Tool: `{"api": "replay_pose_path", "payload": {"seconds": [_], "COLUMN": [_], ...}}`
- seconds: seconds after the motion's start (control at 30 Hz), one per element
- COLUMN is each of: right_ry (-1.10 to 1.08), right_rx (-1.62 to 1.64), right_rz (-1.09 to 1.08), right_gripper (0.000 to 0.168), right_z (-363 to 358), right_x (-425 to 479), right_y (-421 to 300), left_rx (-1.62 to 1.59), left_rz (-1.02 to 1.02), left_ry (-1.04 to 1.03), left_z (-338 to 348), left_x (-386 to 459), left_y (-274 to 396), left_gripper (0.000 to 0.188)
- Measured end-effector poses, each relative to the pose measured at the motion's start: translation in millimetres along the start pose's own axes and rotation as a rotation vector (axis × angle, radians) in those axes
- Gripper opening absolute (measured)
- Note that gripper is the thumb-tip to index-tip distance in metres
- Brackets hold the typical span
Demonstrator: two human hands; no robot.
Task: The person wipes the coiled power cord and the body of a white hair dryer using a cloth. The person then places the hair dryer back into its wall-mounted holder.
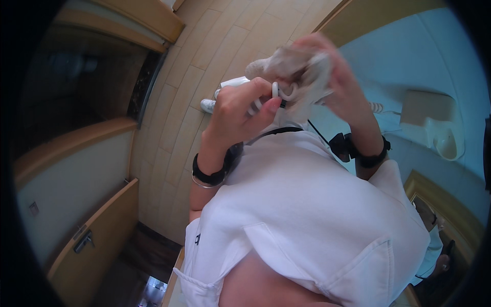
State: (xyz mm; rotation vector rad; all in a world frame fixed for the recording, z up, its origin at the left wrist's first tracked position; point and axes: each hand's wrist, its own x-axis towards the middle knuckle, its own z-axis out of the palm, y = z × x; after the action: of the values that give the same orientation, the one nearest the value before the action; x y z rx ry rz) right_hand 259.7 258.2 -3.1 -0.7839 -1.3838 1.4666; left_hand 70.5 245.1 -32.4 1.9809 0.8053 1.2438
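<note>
My left hand (pixel 245 111) is raised in front of my body, its thumb and fingers closed on thick white loops (pixel 275 90) that look like part of a coiled cord. My right hand (pixel 335 73) grips a beige and white cloth (pixel 303 69), bunched up and blurred by motion. The cloth lies against the far side of the loops and hides some of them. Beyond my right wrist, a stretch of white coiled cord (pixel 376 107) leads towards a white wall-mounted unit (pixel 429 111) with a hollow cradle, which looks like a hair dryer holder.
A wooden door (pixel 96 238) with a metal handle stands ajar at the lower left. Left of the tiled floor (pixel 180 115) is a dark doorway (pixel 88 76). A gold-framed mirror (pixel 433 192) hangs at right. White shoes (pixel 207 105) show below my hands.
</note>
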Motion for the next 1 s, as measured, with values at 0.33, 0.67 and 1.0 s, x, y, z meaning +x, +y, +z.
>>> {"api": "replay_pose_path", "payload": {"seconds": [0.33,0.67,1.0], "right_ry": [-0.572,-0.620,-0.346], "right_rx": [-0.031,-0.242,0.430], "right_rz": [0.564,0.590,0.792], "right_gripper": [0.024,0.013,0.022], "right_z": [-12.5,-12.6,-34.0], "right_x": [11.0,31.3,22.4], "right_y": [-4.2,-10.4,17.1], "left_rx": [0.223,0.295,0.224], "left_rz": [0.147,0.110,0.069], "left_ry": [-0.082,-0.136,-0.086], "left_z": [1.0,-5.6,-8.1], "left_x": [-0.8,-4.8,-3.4], "left_y": [5.7,12.6,8.6], "left_gripper": [0.018,0.017,0.018]}}
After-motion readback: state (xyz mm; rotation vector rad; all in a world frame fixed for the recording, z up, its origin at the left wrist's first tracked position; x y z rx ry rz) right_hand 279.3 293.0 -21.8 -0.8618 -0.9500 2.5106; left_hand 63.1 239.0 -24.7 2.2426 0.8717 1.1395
